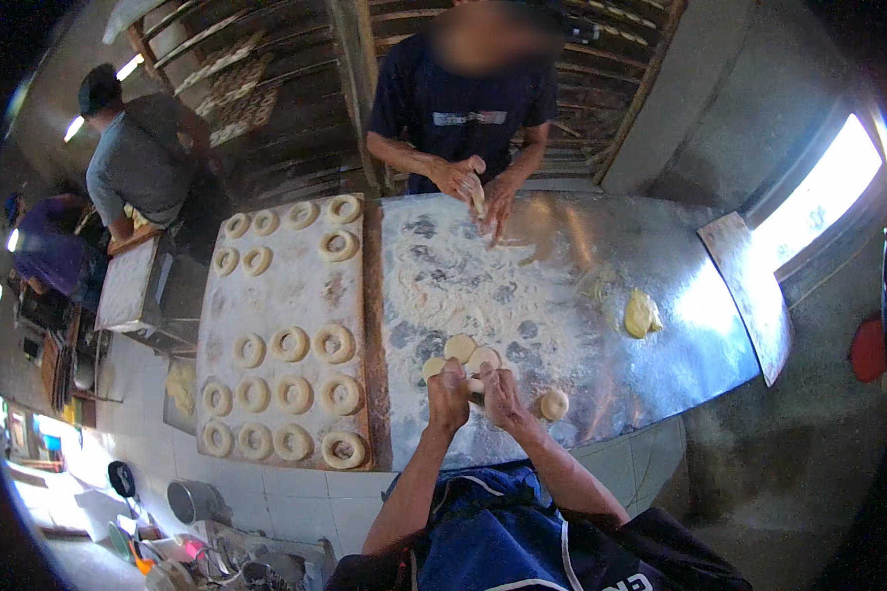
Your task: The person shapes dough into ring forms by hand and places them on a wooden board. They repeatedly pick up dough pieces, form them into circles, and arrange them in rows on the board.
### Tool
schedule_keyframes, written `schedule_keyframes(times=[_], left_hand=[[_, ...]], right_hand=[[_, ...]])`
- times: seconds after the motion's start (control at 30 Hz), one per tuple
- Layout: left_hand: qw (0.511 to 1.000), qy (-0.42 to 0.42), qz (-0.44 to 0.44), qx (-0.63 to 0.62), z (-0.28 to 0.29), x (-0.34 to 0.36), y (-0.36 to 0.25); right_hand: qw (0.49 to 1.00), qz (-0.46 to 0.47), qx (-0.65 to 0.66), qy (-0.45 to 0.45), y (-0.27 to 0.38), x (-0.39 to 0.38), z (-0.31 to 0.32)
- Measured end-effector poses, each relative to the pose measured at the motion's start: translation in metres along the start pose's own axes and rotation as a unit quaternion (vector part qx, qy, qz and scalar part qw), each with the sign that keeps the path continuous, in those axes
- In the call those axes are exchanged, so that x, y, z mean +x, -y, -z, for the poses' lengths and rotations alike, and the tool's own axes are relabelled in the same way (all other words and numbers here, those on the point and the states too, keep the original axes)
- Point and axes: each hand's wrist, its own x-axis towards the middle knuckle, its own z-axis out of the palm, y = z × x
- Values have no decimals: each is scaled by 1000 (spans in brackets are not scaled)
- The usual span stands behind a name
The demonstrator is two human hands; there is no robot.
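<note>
Low over the floured near part of the metal table, my left hand (448, 396) and my right hand (504, 397) are close together with curled fingers. Between them shows a bit of pale dough (476, 384), pinched from both sides and mostly hidden by the fingers. Just beyond my knuckles lie round dough pieces (459, 347), and one more is partly covered by my left hand. Another dough ball (554, 405) rests on the table to the right of my right hand.
On the left, a floured wooden board (266, 307) carries rows of dough rings (289, 344). A yellowish dough lump (643, 313) lies on the metal table (601, 394). Across it, a co-worker (468, 108) handles dough. A flat panel (747, 295) stands at the right end.
</note>
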Motion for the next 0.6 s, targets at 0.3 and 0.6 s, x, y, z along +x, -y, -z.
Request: schedule_keyframes(times=[0.3,0.6], left_hand=[[990,50,92,-94,50,8,-36],[996,26,69,-45,92,3,-29]], right_hand=[[969,67,-237,22,-15,0,-37],[988,70,-118,78,-36,9,-68]])
